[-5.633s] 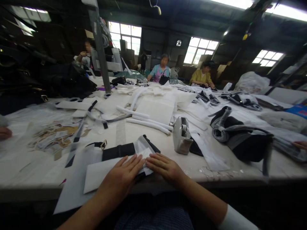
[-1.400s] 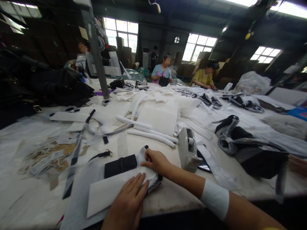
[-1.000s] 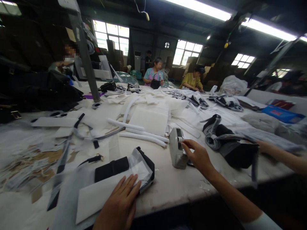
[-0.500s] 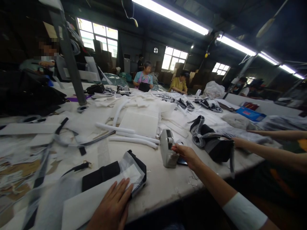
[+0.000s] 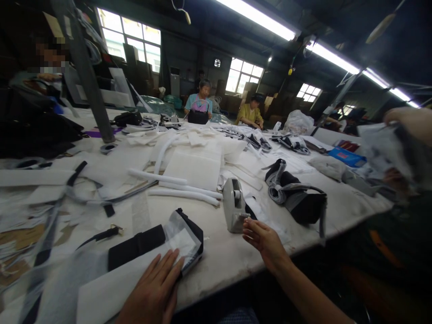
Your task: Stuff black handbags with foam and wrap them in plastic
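Observation:
My left hand lies flat, fingers stretched, on a white foam sheet. The sheet is folded over part of a black bag, whose right end shows beneath translucent wrapping. To the right stands a grey tape dispenser on the table. My right hand is at the dispenser's lower front edge, thumb and forefinger pinched on the end of a clear tape strip, which barely shows. A short black strap with a buckle rests left of the bag.
White foam tubes and stacked white sheets cover the table's middle. A wrapped black bag sits to the right. A co-worker's hand lifts wrapping at far right. A metal post rises at left; other people sit across the table.
My right hand has moved slightly down to the dispenser's front edge. My left hand stays on the sheet. The co-worker at right has let go of the wrapped bag and raised some wrapping.

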Demonstrator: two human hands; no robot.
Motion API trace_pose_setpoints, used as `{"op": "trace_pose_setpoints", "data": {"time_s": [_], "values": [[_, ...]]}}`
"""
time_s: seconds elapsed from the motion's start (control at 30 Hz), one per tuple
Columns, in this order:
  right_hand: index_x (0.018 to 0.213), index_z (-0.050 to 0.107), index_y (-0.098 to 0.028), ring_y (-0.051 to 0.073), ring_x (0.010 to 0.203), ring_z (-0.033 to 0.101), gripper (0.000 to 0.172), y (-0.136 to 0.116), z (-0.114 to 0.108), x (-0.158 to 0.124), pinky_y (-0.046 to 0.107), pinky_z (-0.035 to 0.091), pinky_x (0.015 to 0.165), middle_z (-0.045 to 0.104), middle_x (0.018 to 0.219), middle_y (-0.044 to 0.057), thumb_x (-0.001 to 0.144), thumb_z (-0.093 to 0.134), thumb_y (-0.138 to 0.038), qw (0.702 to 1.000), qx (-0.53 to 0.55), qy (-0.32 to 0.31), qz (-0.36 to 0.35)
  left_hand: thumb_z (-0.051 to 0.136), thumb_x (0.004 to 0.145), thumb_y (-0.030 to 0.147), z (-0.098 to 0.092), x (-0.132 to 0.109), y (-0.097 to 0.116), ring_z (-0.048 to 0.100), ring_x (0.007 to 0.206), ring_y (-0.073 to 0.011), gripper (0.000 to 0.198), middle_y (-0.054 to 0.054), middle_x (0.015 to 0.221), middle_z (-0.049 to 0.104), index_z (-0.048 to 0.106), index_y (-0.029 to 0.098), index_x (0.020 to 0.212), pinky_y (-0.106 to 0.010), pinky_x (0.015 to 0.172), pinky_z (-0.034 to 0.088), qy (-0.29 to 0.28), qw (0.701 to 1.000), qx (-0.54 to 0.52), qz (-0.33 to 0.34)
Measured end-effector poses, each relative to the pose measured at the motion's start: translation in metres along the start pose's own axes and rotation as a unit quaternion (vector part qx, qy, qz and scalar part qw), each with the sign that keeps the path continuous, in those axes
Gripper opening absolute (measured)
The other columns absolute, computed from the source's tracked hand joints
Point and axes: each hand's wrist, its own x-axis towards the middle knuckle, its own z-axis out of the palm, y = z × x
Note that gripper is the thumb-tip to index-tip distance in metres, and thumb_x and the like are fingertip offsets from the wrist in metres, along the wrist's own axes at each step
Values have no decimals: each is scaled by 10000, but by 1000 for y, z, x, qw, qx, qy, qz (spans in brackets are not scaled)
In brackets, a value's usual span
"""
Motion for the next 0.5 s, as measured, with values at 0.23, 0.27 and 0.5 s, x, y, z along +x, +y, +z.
{"op": "trace_pose_setpoints", "data": {"time_s": [0.23,0.27,0.5], "values": [[784,726,-161,100,523,569,444,47,-14,25,220,492,503,689,702,23,598,830,-550,994,-78,24,-77,503,798,177,-1,0,1,565,1255,-244,588,-83,1419,540,496,158,1386,-407,982,541,-4,1000,-9,-4],[772,729,-160,101,506,554,424,48,-18,26,221,478,491,677,665,17,616,821,-543,991,-100,18,-90,502,800,176,-1,0,2,560,1260,-244,593,-83,1423,535,489,157,1392,-409,985,540,-7,1000,-10,-5],[865,771,-204,144,644,629,116,1,-23,4,249,501,657,712,750,32,806,744,-299,885,-313,-190,-288,511,792,146,-4,-3,5,505,1315,-244,649,-77,1479,473,437,177,1436,-429,1042,499,-37,998,-42,-34]]}}
